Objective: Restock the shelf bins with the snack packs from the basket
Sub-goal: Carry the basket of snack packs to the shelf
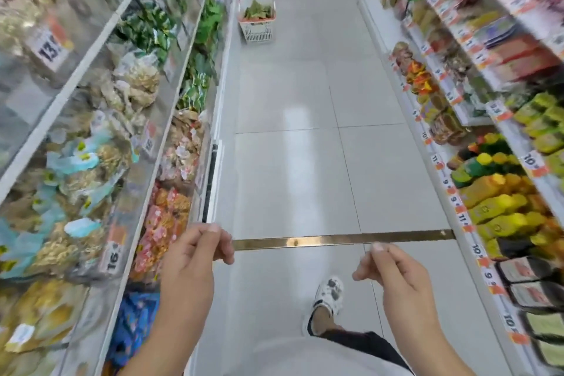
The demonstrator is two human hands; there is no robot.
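Hands: left hand [195, 249] and right hand [387, 268] loosely curled, holding nothing | Basket [257, 19] with snack packs [258, 11]: far floor, beside left shelf bins [146, 101] | Risk: overfilled grab may spill packs.

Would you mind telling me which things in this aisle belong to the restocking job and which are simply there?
Part of the job:
- basket on the floor down the aisle, holding green snack packs
- clear shelf bins on the left
- left hand and right hand, both holding nothing

Just there:
- metal floor strip
- packaged goods on the right-hand shelves
- price tags
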